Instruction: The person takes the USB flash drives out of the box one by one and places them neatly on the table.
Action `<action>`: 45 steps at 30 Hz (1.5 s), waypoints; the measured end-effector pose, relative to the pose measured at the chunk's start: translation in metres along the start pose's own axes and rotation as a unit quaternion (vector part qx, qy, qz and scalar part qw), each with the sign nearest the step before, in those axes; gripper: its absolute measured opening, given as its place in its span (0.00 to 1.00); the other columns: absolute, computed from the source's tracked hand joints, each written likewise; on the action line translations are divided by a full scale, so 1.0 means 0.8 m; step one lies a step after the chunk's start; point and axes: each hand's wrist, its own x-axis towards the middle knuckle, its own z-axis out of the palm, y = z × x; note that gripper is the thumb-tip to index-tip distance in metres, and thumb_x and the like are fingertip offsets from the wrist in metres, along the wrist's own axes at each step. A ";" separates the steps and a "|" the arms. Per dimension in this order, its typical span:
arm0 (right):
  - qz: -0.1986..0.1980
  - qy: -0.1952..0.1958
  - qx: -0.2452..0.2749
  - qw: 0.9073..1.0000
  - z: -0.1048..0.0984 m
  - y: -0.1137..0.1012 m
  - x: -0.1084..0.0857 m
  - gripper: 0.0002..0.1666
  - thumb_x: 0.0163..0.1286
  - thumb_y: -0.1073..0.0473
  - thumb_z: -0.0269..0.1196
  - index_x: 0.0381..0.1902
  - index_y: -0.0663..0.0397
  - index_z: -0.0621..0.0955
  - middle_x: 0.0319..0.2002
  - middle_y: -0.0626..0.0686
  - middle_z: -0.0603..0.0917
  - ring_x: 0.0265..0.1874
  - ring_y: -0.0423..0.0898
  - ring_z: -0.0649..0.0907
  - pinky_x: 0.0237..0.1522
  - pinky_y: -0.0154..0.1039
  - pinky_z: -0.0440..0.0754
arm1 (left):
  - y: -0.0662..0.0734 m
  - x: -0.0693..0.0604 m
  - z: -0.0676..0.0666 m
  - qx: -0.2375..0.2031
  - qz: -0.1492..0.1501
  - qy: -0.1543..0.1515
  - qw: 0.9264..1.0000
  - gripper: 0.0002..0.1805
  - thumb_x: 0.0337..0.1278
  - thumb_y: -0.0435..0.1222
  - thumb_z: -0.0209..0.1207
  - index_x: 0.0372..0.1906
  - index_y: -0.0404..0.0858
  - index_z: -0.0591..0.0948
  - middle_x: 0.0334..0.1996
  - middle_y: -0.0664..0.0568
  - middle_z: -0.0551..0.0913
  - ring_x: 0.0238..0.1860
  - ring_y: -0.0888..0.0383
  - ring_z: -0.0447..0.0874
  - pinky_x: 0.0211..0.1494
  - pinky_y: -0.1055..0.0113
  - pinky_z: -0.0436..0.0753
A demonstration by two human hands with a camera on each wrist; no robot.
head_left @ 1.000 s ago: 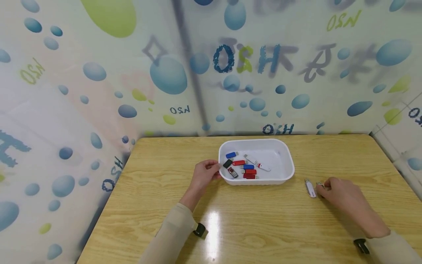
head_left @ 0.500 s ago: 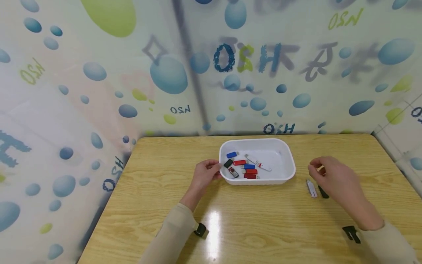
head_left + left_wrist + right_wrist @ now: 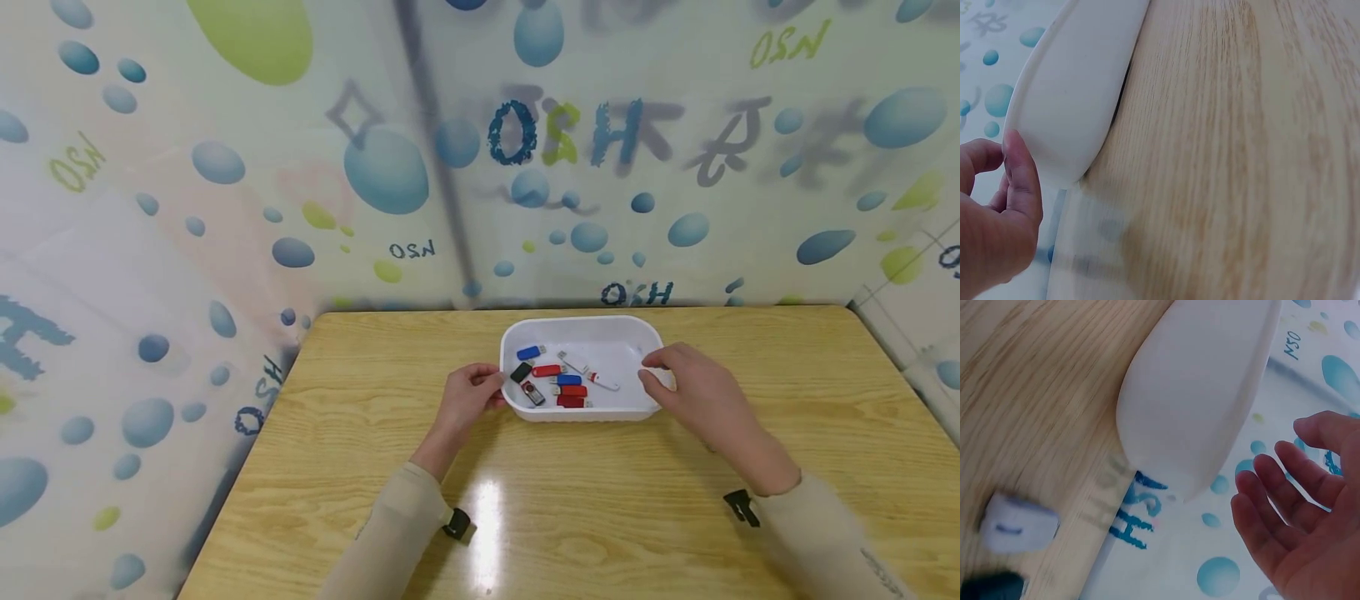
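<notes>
- Pinched between thumb and forefinger of the left hand (image 3: pixel 467 398) is the left rim of a white plastic tray (image 3: pixel 622 357), rectangular with rounded corners.
- Relaxed and holding nothing, the right hand (image 3: pixel 697 390) hangs at the tray's right end, its fingers loosely bent; the right wrist view shows it apart from the wall.
- Inside the tray, toward its left and middle, lie nine USB sticks: a blue one (image 3: pixel 529 352), a black one (image 3: pixel 521 372), a dark red and silver one (image 3: pixel 533 392), three red, another blue, a slim white one (image 3: pixel 572 362) and a white one with a red band (image 3: pixel 602 381).
- Off the tray's right end, a pale lilac stick (image 3: pixel 1019 524) and a black stick (image 3: pixel 992 586) lie side by side.
- Behind the tray, the patterned white wall covering (image 3: pixel 375 75) bears "H2O" turned about; print on the sticks is too small to read.
- Just behind the tray runs the far edge of the yellow wooden table (image 3: pixel 600 500); wood grain spreads to its left, right and front.
</notes>
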 end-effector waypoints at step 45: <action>0.036 -0.182 -0.048 0.981 0.068 -0.032 0.087 0.23 0.67 0.54 0.73 0.54 0.64 0.82 0.48 0.61 0.81 0.43 0.56 0.79 0.56 0.55 0.82 | 0.003 -0.004 0.001 0.001 0.006 -0.002 1.000 0.13 0.70 0.29 0.62 0.52 0.25 0.80 0.39 0.36 0.84 0.30 0.59 0.84 0.34 0.72 0.87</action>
